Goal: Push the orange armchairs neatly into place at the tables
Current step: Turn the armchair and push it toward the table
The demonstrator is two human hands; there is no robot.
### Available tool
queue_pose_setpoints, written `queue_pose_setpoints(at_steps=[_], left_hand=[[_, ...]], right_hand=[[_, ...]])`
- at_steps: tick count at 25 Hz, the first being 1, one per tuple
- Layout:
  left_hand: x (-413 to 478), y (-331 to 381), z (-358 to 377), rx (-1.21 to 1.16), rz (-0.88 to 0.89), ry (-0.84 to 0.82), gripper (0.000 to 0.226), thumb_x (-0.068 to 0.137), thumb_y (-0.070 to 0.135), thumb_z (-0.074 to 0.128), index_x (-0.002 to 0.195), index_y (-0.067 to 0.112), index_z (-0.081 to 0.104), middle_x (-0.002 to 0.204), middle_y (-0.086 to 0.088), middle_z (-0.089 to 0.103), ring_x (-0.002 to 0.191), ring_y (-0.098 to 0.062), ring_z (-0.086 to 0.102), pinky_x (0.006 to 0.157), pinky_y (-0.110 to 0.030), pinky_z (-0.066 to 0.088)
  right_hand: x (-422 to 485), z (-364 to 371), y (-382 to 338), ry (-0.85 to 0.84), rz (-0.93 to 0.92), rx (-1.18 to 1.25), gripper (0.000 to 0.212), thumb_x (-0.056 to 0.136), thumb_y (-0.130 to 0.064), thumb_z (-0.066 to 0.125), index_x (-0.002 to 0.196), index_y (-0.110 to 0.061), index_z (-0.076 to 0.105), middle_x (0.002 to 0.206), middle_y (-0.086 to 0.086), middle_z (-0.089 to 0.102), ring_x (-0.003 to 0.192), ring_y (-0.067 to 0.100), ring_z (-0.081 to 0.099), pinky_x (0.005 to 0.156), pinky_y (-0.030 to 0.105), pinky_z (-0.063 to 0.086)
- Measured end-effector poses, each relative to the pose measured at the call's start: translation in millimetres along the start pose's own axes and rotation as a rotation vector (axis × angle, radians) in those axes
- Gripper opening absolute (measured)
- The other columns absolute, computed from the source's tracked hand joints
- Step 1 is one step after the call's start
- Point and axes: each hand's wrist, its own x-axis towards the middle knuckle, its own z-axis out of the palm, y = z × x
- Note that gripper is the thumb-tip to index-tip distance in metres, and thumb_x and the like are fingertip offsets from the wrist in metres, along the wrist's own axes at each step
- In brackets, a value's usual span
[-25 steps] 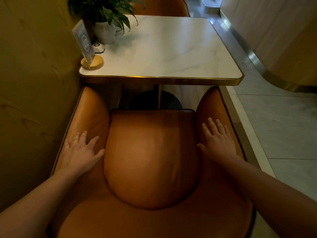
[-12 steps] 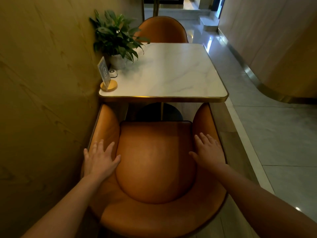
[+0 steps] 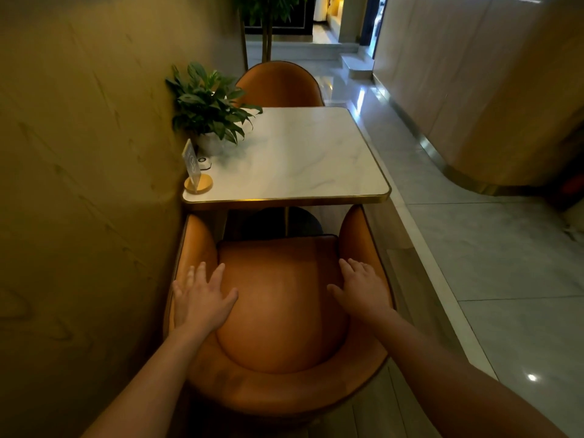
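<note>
Rounded orange leather armchair (image 3: pixel 278 311) kept against gold-edged white marble table (image 3: pixel 300 159) as before; left hand (image 3: pixel 202 298), right hand (image 3: pixel 363 289) laid flat, fingers spread (nothing gripped); likely placed.

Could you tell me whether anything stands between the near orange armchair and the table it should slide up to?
Nothing loose shows in the way. The near armchair has its arm tips at the table edge; only the table's dark pedestal base lies ahead of the seat. The wall runs close along its left.
</note>
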Motion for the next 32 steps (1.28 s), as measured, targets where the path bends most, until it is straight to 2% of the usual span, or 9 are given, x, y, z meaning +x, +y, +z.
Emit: queue_pose_setpoints(at_steps=[7,13,18,24,32], left_hand=[[-1.1,7.0,-37.3,-0.014,0.048,0.035,0.07,0.095,0.064,0.036,0.155,0.035,0.016,0.165,-0.009,0.013,0.152,-0.029,0.005,0.119,-0.058,0.009],[-4.0,56.1,-56.2,0.005,0.082,0.058,0.072,0.094,0.065,0.036,0.155,0.034,0.014,0.164,-0.009,0.014,0.152,-0.03,0.005,0.12,-0.057,0.011],[-6.7,148.3,-60.3,0.0,0.136,0.11,0.07,0.095,0.063,0.035,0.155,0.032,0.015,0.164,-0.01,0.016,0.152,-0.032,0.008,0.12,-0.057,0.015],[-19.6,307.5,-67.8,-0.115,0.169,0.123,0.069,0.097,0.062,0.032,0.156,0.033,0.01,0.164,-0.008,0.014,0.152,-0.029,0.005,0.12,-0.053,0.011],[0.6,430.5,-96.8,-0.101,0.227,0.172,0.069,0.096,0.062,0.032,0.156,0.032,0.014,0.162,-0.009,0.023,0.151,-0.028,0.015,0.12,-0.053,0.019]], right_hand=[[-11.0,-28.2,-16.4,0.066,0.021,0.018,0.071,0.095,-0.057,0.049,0.153,-0.022,0.028,0.158,0.004,0.034,0.146,0.026,0.028,0.118,0.044,0.029],[-12.7,-60.3,9.8,0.084,0.017,0.08,0.07,0.095,-0.058,0.048,0.153,-0.023,0.029,0.159,0.003,0.031,0.147,0.024,0.025,0.117,0.043,0.029],[-3.6,-95.6,83.9,0.092,-0.026,0.115,0.067,0.096,-0.056,0.048,0.152,-0.022,0.031,0.158,0.004,0.034,0.146,0.026,0.027,0.117,0.044,0.028],[0.2,-155.1,217.0,0.124,-0.067,0.072,0.066,0.096,-0.057,0.048,0.151,-0.023,0.031,0.154,0.002,0.04,0.142,0.023,0.035,0.114,0.041,0.033],[30.8,-221.4,323.9,0.175,-0.064,0.035,0.069,0.097,-0.061,0.041,0.153,-0.025,0.027,0.143,0.001,0.052,0.131,0.021,0.047,0.102,0.037,0.044]])
